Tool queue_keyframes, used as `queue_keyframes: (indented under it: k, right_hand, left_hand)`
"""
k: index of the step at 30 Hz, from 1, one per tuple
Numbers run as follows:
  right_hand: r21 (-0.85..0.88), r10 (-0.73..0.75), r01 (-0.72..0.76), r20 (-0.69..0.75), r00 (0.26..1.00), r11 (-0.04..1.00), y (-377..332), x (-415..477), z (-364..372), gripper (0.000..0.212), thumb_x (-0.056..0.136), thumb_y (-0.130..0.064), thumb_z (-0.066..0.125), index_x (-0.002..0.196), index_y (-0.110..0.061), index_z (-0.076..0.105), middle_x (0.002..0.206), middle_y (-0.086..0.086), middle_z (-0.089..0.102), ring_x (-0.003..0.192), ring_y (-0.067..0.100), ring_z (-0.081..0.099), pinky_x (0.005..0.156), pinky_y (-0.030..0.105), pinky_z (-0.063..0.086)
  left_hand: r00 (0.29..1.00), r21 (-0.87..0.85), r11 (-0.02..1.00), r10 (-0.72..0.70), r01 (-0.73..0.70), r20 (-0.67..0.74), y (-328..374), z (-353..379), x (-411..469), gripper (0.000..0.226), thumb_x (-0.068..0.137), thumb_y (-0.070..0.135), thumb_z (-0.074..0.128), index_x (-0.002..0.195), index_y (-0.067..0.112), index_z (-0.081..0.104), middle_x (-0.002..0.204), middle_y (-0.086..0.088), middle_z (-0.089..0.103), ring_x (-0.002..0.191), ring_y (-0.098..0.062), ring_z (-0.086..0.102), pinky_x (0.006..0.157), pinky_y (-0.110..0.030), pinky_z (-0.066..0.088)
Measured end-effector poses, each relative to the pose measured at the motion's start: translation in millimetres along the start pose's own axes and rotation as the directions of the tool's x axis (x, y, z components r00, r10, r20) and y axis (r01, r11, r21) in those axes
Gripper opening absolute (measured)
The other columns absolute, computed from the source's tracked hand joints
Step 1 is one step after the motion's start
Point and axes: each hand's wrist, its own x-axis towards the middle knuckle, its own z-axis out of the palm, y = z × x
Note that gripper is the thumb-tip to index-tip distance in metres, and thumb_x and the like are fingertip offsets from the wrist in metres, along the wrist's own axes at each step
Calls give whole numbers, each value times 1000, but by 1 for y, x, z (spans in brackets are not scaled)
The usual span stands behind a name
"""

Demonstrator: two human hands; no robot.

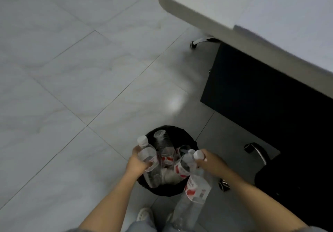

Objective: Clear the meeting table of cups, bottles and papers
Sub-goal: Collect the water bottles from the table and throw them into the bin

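Over the bin [180, 130] on the floor [72, 69] beside the counter [234, 6] edge, a bottle [146, 153] is clasped by the left grip [137, 163], more bottles [197, 188] pinched by the right grip [211, 162]; they should be released low, centred.

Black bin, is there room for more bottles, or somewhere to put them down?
The round black bin is crowded with clear plastic bottles, and the left hand and right hand hold more over it. Only its far rim shows a gap. Bare grey floor tiles lie left of the bin, and between it and the black panel under the white table.
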Motion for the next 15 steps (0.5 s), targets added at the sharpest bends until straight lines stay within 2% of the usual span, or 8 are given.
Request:
queue_keyframes:
  k: [2, 5, 8, 11, 13, 15]
  right_hand:
    - [94, 9, -4, -52, 999, 996, 3, 26, -5, 37, 90, -32, 56, 116, -6, 55, 115, 11, 61, 106, 25, 58, 78, 27, 42]
    - [182, 1, 11, -64, 998, 983, -1, 56, -7, 37, 89, -25, 58, 120, -5, 54, 118, 13, 61, 111, 25, 57, 81, 28, 44]
    - [78, -11, 11, 0, 1000, 997, -8, 68, 2, 49, 89, -32, 57, 131, -9, 45, 129, 12, 55, 116, 26, 54, 92, 34, 46]
    - [-19, 29, -29, 12, 1000, 999, -12, 65, 16, 59, 90, -38, 53, 140, -14, 34, 137, 9, 49, 120, 27, 51, 95, 35, 45]
    - [-48, 37, -37, 7, 999, 998, -12, 59, 21, 50, 90, -39, 53, 134, -16, 43, 132, 7, 53, 115, 25, 54, 92, 34, 46]
    - [-34, 27, -27, -16, 1000, 999, -9, 51, 20, 30, 89, -38, 54, 111, -17, 56, 113, 6, 60, 101, 21, 58, 84, 31, 47]
  left_hand:
    - [999, 51, 999, 15, -17, 43, -1, 10, 21, 82, 79, 11, 70, 143, 9, 20, 133, -5, 46, 125, -31, 46, 96, -32, 40]
    - [998, 157, 988, 2, -11, 62, -2, 27, 40, 97, 80, 28, 70, 149, 15, 3, 148, -9, 35, 130, -31, 42, 98, -34, 39]
    - [1000, 223, 975, -7, 1, 26, -5, 39, 45, 104, 79, 39, 69, 149, 14, -3, 144, -12, 40, 123, -33, 48, 89, -35, 43]
    - [999, 215, 976, -37, 37, -2, -8, 41, 40, 103, 78, 42, 69, 149, 15, 0, 146, -10, 38, 125, -32, 47, 95, -39, 43]
    - [999, 170, 984, -50, 50, -3, -11, 37, 34, 102, 76, 41, 71, 148, 17, 4, 146, -9, 38, 126, -31, 47, 98, -42, 45]
    - [999, 147, 988, -48, 48, -4, -13, 32, 28, 105, 72, 41, 74, 148, 19, 6, 146, -9, 39, 125, -31, 48, 97, -45, 46]
